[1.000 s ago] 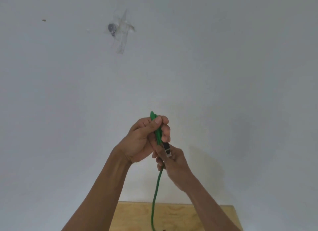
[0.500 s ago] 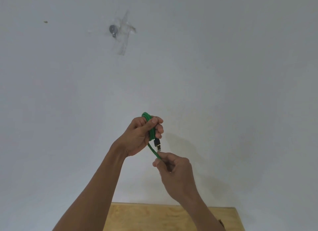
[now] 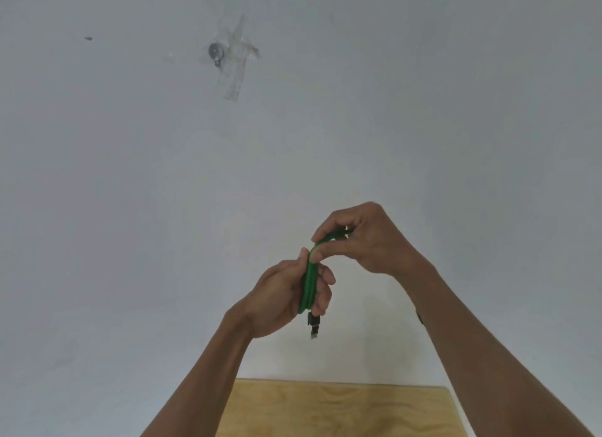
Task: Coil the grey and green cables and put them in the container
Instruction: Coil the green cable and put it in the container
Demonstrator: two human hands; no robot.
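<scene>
While both hands are raised before the wall:
Wooden table: below the hands.
Left hand: fingers curled round the coiled green cable, gripping it (loops upright).
Right hand: just above, pinching the cable's top strand.
Black plug: hanging under the left fingers.

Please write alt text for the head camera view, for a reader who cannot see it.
Two bare hands hold a coiled green cable up before a white wall: the left hand grips the coil, the right hand pinches its top loop. A dark connector hangs below, above a wooden table.
</scene>
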